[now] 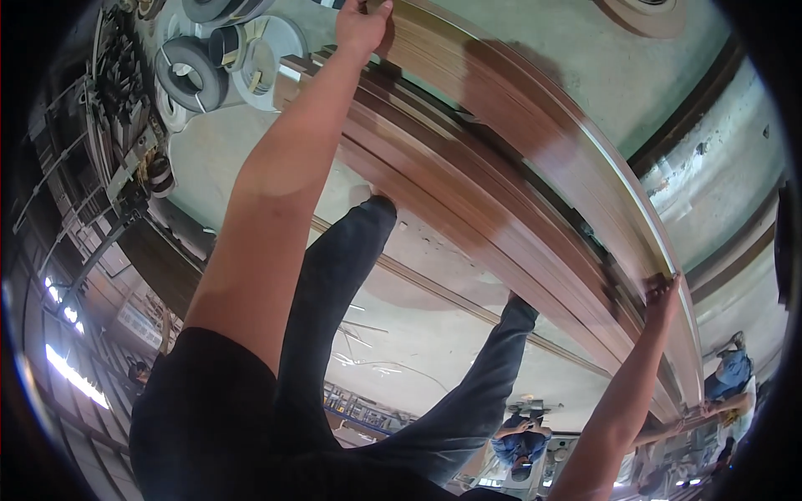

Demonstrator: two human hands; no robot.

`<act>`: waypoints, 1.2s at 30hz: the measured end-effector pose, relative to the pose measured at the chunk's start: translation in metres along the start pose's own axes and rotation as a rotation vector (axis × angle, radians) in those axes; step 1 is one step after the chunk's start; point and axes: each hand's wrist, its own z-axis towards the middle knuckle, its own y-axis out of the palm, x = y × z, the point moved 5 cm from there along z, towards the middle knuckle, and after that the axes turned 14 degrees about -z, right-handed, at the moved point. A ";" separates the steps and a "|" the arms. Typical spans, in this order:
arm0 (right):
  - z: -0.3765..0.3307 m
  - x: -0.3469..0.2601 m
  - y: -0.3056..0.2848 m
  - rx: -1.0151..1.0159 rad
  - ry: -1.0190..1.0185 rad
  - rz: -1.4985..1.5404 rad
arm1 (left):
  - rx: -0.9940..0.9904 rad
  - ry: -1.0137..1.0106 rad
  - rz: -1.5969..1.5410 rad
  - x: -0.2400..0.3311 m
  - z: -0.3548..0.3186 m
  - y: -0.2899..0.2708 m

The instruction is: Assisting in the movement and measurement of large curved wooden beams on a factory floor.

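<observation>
A long brown wood-look board (535, 117) with a pale outer edge lies tilted across the upper right, bent by the lens. At its upper left end my left hand (362, 29) is closed on the board's edge, its fingertips partly cut off by the frame. Farther along, at the lower right, my right hand (662, 290) grips the same board with its fingers curled at the edge. Nearer my legs lies a stack of similar brown boards (468, 179), apart from the held one by a dark gap.
Coils of grey and white strip (190, 77) sit on the floor at upper left. Another round coil (643, 15) is at the top right. A thin long strip (434, 292) runs between my feet. One person (520, 442) stands ahead; another person (731, 392) reaches toward the boards' far end.
</observation>
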 end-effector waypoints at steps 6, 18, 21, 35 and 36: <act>0.007 0.002 -0.002 -0.001 0.002 -0.026 | -0.036 0.026 -0.007 -0.005 0.002 0.001; 0.012 0.007 -0.003 -0.018 0.016 -0.031 | -0.047 0.014 0.042 0.000 0.005 0.000; 0.012 0.009 -0.002 -0.003 0.015 -0.014 | -0.070 0.106 0.118 0.002 0.005 0.002; 0.002 0.011 0.000 0.139 -0.006 -0.105 | 0.017 0.626 0.783 0.029 -0.020 0.026; 0.002 0.013 0.001 0.119 -0.028 -0.106 | -0.005 0.597 0.874 0.028 -0.029 0.036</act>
